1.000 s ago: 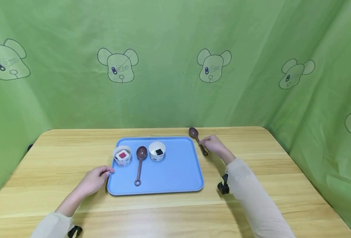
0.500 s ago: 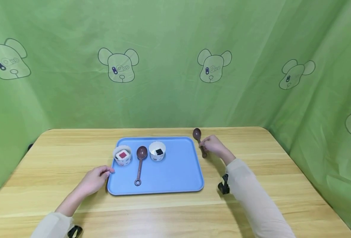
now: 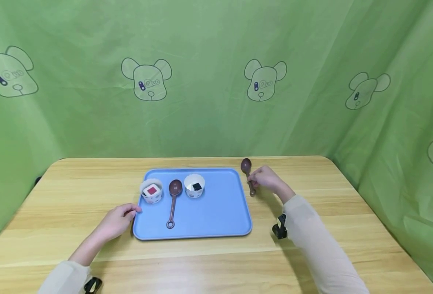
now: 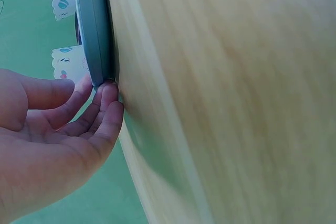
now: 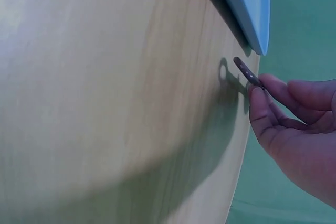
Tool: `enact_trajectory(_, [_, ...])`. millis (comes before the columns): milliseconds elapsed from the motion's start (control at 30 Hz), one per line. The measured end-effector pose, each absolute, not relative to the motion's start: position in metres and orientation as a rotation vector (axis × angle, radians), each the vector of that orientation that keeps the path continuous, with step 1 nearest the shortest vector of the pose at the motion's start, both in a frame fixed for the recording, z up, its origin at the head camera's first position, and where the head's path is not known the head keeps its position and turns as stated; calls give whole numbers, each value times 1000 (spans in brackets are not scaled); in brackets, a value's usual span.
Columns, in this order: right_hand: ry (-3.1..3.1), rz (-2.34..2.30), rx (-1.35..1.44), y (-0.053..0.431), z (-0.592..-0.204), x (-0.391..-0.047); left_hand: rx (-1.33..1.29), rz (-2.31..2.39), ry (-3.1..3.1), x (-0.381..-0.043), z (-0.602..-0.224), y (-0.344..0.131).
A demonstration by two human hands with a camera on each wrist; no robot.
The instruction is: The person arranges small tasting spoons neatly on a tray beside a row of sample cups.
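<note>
A brown spoon (image 3: 246, 165) lies off the tray's right side, bowl toward the back. My right hand (image 3: 267, 179) pinches its handle between thumb and fingers. In the right wrist view the handle end (image 5: 245, 71) is lifted off the table, with its shadow below. My left hand (image 3: 116, 222) rests at the left rim of the blue tray (image 3: 216, 220). In the left wrist view its fingertips (image 4: 109, 92) touch the tray's edge from below, while the thumb stays apart.
On the tray stand a paper cup (image 3: 152, 196) with a white-and-red block and another paper cup (image 3: 194, 192) with a black piece inside. Between them lies a second brown spoon (image 3: 173, 204). A green curtain (image 3: 209, 122) hangs behind the wooden table (image 3: 187, 269).
The spoon in my right hand has turned from a slant to nearly upright in the head view, its bowl swinging right. The left hand and tray have stayed put.
</note>
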State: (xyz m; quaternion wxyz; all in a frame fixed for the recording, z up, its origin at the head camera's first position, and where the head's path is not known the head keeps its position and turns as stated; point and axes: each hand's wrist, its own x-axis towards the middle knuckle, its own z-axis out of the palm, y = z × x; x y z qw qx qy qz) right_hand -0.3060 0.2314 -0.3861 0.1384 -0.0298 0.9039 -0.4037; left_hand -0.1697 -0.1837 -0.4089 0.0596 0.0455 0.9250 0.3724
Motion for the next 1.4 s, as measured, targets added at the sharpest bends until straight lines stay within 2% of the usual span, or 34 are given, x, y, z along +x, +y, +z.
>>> enact_trajectory(900, [2584, -1167, -268, 213, -351, -289, 138, 1123, 2803, -170, -408, -184])
enact_trajectory(1400, [2525, -1195, -405, 195, -354, -275, 146, 1122, 2810, -169, -408, -183])
